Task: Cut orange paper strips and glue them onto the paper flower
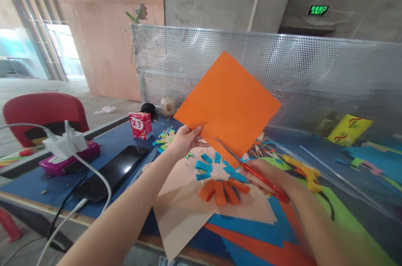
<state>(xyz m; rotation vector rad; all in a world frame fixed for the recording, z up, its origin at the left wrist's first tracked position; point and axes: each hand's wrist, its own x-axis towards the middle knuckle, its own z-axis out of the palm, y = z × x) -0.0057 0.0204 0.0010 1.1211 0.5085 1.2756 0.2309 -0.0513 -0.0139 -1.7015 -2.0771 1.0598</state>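
My left hand [184, 139] pinches the lower left corner of an orange paper sheet [228, 104] and holds it up above the table. My right hand [266, 176] grips red-handled scissors [251, 169], whose blades point up-left and touch the sheet's lower edge. Below the sheet, a beige paper [182, 203] lies on the table with blue paper loops [213, 165] and orange paper loops [222, 190] arranged on it.
A black phone [111, 171], a white charger with cable [64, 144], a pink box [67, 161] and a red carton [140, 125] lie to the left. A yellow glue gun [303, 171] and paper scraps lie to the right. A perforated metal screen [314, 77] stands behind.
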